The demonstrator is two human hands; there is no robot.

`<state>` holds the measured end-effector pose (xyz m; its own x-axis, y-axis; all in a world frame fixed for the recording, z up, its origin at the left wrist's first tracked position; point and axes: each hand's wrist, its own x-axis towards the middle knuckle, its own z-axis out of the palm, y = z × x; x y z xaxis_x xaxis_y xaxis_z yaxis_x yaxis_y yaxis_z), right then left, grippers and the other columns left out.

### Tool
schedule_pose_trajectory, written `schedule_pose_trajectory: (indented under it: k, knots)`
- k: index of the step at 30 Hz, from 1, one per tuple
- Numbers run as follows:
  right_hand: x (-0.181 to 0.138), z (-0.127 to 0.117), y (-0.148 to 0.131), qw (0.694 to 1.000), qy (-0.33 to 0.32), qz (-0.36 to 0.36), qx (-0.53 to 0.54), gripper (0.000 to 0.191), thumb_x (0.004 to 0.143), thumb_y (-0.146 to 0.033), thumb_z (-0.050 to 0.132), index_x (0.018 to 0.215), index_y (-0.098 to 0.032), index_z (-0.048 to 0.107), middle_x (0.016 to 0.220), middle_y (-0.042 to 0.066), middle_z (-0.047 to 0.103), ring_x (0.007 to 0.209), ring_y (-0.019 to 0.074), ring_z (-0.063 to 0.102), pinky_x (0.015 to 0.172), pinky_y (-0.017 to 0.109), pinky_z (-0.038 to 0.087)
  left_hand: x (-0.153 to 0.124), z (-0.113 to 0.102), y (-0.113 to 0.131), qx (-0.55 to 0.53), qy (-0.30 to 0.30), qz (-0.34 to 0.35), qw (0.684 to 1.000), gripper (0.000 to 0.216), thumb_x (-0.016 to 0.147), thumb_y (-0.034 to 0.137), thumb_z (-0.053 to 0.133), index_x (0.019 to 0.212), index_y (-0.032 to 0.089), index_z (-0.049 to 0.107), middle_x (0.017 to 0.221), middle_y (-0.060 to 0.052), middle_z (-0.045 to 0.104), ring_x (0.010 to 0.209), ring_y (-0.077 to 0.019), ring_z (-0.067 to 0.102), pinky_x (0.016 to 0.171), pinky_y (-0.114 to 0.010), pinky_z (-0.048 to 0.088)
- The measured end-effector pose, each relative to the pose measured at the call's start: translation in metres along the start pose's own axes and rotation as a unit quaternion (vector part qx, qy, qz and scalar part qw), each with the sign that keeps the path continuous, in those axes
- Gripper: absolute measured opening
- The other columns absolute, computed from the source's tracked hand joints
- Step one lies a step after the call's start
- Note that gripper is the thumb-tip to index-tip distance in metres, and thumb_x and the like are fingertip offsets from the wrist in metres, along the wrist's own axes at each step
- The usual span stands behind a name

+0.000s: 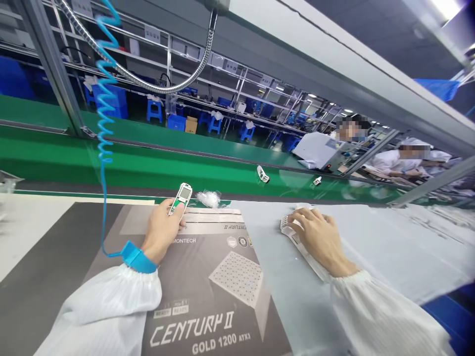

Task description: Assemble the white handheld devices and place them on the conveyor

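Note:
Near the far edge of the bench my left hand grips a small white handheld device with a grey display and a bare green circuit board. My right hand is bent over a long white plastic casing with a ribbed end, which lies on the grey mat. Its fingers curl at the ribbed end; the fingertips are partly hidden. Part of another white piece shows just beyond those fingers. A blue wrist strap with a coiled cord circles my left wrist.
Under my left arm lies a flattened printed carton. Crumpled clear plastic sits beyond it. On the green conveyor belt are a white curved part and a smaller piece. A blue coiled cord hangs at left. Co-workers sit at far right.

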<state>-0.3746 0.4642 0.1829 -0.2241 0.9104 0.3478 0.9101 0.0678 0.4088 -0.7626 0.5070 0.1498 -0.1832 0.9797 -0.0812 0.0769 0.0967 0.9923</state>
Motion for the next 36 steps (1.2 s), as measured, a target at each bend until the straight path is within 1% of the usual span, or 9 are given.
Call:
schedule_pose_trajectory:
  k: [9, 13, 16, 20, 23, 25, 27, 32, 36]
  knots:
    - [0.009, 0.001, 0.005, 0.997, -0.059, 0.015, 0.053, 0.025, 0.093, -0.030, 0.050, 0.080, -0.023, 0.070, 0.101, 0.011, 0.069, 0.096, 0.0279, 0.058, 0.076, 0.040, 0.037, 0.002, -0.002, -0.001, -0.036, -0.006, -0.005, 0.999, 0.035, 0.085, 0.038, 0.061, 0.110, 0.013, 0.063, 0.094, -0.008, 0.072, 0.055, -0.0095, 0.058, 0.052, -0.022, 0.048]
    - [0.025, -0.014, -0.013, 0.974, -0.052, 0.076, 0.205, 0.025, 0.096, -0.044, 0.045, 0.093, -0.023, 0.058, 0.092, 0.010, 0.071, 0.086, 0.0282, 0.062, 0.074, 0.040, 0.041, 0.001, 0.001, 0.000, -0.035, -0.019, -0.008, 0.999, 0.040, 0.089, 0.048, 0.056, 0.109, 0.015, 0.063, 0.098, -0.008, 0.072, 0.055, -0.0106, 0.059, 0.052, -0.024, 0.049]
    - [0.051, -0.019, -0.055, 0.882, -0.075, 0.134, 0.445, 0.022, 0.094, -0.046, 0.050, 0.095, -0.024, 0.049, 0.085, 0.008, 0.070, 0.075, 0.0245, 0.065, 0.070, 0.037, 0.046, 0.003, 0.003, -0.003, -0.026, -0.025, 0.003, 0.999, 0.048, 0.094, 0.056, 0.043, 0.109, 0.016, 0.064, 0.096, -0.008, 0.072, 0.056, -0.0120, 0.059, 0.054, -0.026, 0.049]
    - [0.081, -0.012, -0.132, 0.672, -0.101, 0.179, 0.711, 0.032, 0.086, -0.046, 0.067, 0.102, -0.023, 0.052, 0.087, 0.005, 0.067, 0.075, 0.0210, 0.066, 0.069, 0.036, 0.054, 0.006, 0.004, -0.009, 0.000, -0.018, 0.060, 0.998, 0.044, 0.092, 0.051, 0.051, 0.120, 0.019, 0.063, 0.099, -0.007, 0.072, 0.074, -0.0169, 0.065, 0.069, -0.029, 0.052]
    - [0.089, -0.006, -0.180, 0.531, -0.130, 0.134, 0.826, 0.039, 0.081, -0.052, 0.074, 0.099, -0.020, 0.061, 0.080, 0.002, 0.063, 0.071, 0.0151, 0.061, 0.073, 0.032, 0.054, 0.003, 0.003, -0.010, 0.052, -0.043, 0.142, 0.988, 0.039, 0.087, 0.039, 0.062, 0.121, 0.020, 0.064, 0.112, -0.007, 0.071, 0.099, -0.0203, 0.066, 0.089, -0.032, 0.050]
    - [0.087, -0.004, -0.197, 0.464, -0.141, 0.093, 0.870, 0.039, 0.080, -0.053, 0.076, 0.096, -0.019, 0.066, 0.078, 0.000, 0.062, 0.071, 0.0125, 0.058, 0.076, 0.029, 0.052, -0.001, 0.003, -0.010, 0.094, -0.070, 0.174, 0.978, 0.034, 0.086, 0.032, 0.064, 0.118, 0.020, 0.066, 0.118, -0.006, 0.070, 0.106, -0.0208, 0.064, 0.096, -0.033, 0.047]
    - [0.083, -0.002, -0.203, 0.428, -0.140, 0.082, 0.889, 0.038, 0.079, -0.052, 0.077, 0.097, -0.019, 0.068, 0.077, 0.000, 0.062, 0.070, 0.0115, 0.056, 0.075, 0.027, 0.050, -0.004, 0.004, -0.009, 0.115, -0.093, 0.180, 0.973, 0.031, 0.085, 0.030, 0.065, 0.115, 0.020, 0.068, 0.119, -0.006, 0.070, 0.106, -0.0210, 0.064, 0.097, -0.034, 0.047]
    - [0.077, 0.001, -0.195, 0.406, -0.112, 0.088, 0.903, 0.042, 0.081, -0.049, 0.077, 0.111, -0.021, 0.072, 0.089, 0.003, 0.070, 0.078, 0.0150, 0.060, 0.081, 0.030, 0.049, -0.007, 0.009, -0.007, 0.066, -0.139, 0.151, 0.976, 0.030, 0.085, 0.034, 0.068, 0.111, 0.020, 0.068, 0.113, -0.005, 0.072, 0.103, -0.0204, 0.066, 0.096, -0.033, 0.048]
    - [0.076, 0.000, -0.192, 0.385, -0.096, 0.092, 0.913, 0.047, 0.078, -0.047, 0.080, 0.118, -0.023, 0.071, 0.106, 0.006, 0.074, 0.091, 0.0198, 0.066, 0.094, 0.036, 0.049, -0.008, 0.010, -0.005, 0.027, -0.128, 0.112, 0.985, 0.036, 0.082, 0.038, 0.071, 0.111, 0.017, 0.065, 0.116, -0.009, 0.071, 0.107, -0.0229, 0.067, 0.095, -0.034, 0.050]
